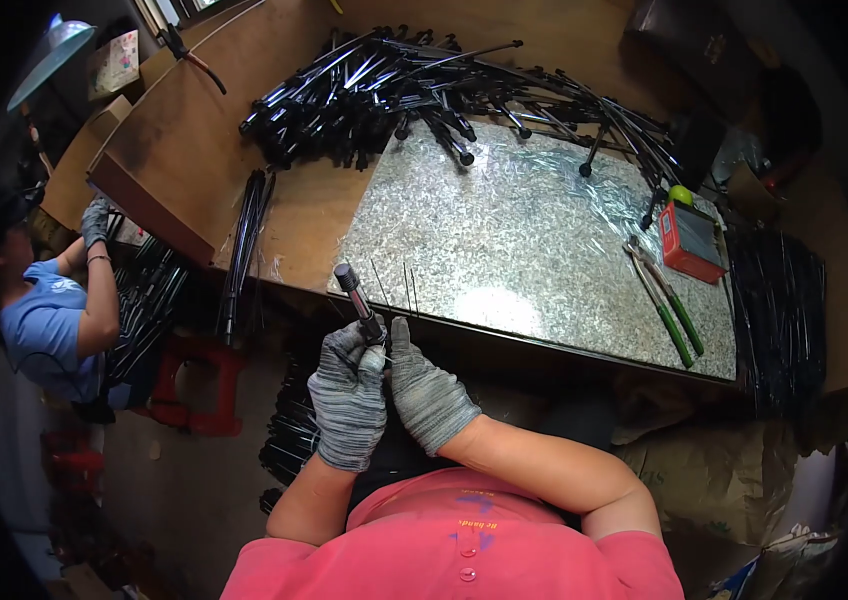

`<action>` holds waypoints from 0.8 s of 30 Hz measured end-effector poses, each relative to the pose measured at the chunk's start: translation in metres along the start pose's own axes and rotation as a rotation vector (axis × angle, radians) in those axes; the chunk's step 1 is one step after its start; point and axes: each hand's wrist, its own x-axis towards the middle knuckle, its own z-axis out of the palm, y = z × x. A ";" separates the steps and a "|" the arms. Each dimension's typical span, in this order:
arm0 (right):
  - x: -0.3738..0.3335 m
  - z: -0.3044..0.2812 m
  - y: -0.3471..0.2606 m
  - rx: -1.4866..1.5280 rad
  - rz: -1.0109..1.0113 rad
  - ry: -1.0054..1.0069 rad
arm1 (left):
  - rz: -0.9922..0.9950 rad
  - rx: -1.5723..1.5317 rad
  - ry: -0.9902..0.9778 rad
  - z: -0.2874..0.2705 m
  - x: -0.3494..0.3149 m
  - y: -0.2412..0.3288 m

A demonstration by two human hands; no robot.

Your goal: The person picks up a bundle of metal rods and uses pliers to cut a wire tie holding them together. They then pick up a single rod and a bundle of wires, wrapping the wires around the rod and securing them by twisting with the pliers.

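Observation:
Both my hands wear grey striped knit gloves and are close together, just off the near edge of the table. My left hand (347, 400) is closed around a short dark metal rod (358, 304), tilted up with its ridged black end toward the table. My right hand (430, 393) is beside it with fingers together, its fingertips close to the rod's lower part. What its thumb and fingers pinch is hidden. Several thin dark wires (410, 288) stick up just beyond my right fingertips; where they start is unclear.
A speckled stone slab (444, 240) tops the wooden table. Black rods (344, 100) with knobbed ends are heaped behind. Green-handled cutters (666, 305) and a red box (692, 243) are at right. Far left, a person in blue (59, 315) works near a red stool (199, 385).

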 end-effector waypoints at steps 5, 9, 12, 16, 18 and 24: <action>0.013 -0.010 0.010 0.054 0.091 -0.125 | 0.031 0.209 -0.062 -0.006 0.004 0.006; 0.018 -0.040 0.018 0.203 -0.050 -0.251 | -0.065 -0.026 -0.226 -0.026 0.015 0.017; 0.021 -0.038 0.027 0.246 -0.147 -0.263 | -0.162 -0.202 -0.324 -0.032 0.028 0.019; 0.021 -0.023 0.037 0.348 -0.266 -0.161 | -0.270 -0.337 -0.410 -0.038 0.038 0.009; 0.019 -0.024 0.033 0.388 -0.300 -0.110 | -0.267 -0.320 -0.425 -0.040 0.040 0.004; 0.013 -0.041 0.015 0.653 -0.025 -0.077 | -0.312 -0.295 -0.425 -0.041 0.043 0.001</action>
